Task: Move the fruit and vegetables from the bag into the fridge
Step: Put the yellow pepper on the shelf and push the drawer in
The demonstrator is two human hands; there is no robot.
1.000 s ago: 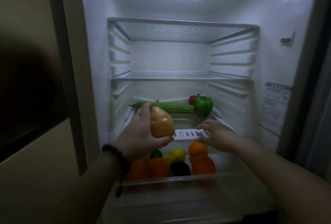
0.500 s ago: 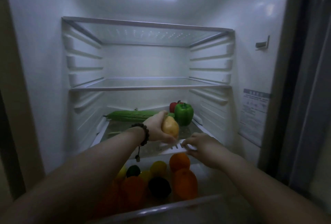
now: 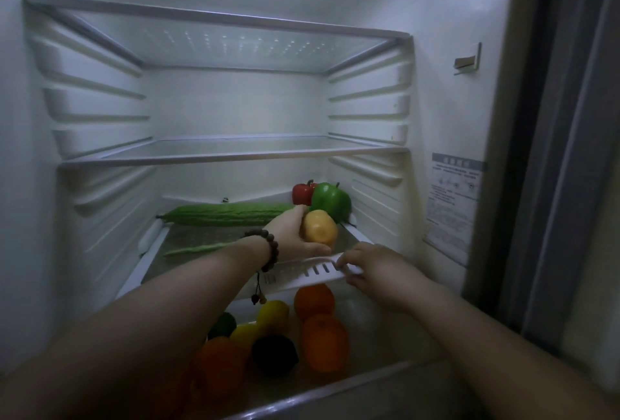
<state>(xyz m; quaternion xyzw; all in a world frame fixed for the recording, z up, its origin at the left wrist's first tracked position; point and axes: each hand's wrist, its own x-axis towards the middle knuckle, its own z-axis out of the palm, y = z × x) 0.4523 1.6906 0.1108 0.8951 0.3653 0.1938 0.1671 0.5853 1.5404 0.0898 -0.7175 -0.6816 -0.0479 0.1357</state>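
Nearest me, the pulled-out drawer (image 3: 335,386) holds oranges (image 3: 323,342), lemons (image 3: 272,315) and a dark fruit (image 3: 274,354), and just above it my right hand (image 3: 379,273) pinches the slotted white front edge of the lowest shelf (image 3: 312,272). Over that shelf my left hand (image 3: 295,231), a bead bracelet (image 3: 268,248) at its wrist, grips a yellow-brown potato (image 3: 320,230) held in the air. Behind it lie a long bean (image 3: 194,249) and a bumpy green gourd (image 3: 228,215), with a green pepper (image 3: 330,198) and a red pepper (image 3: 302,193) at the back right, touching each other.
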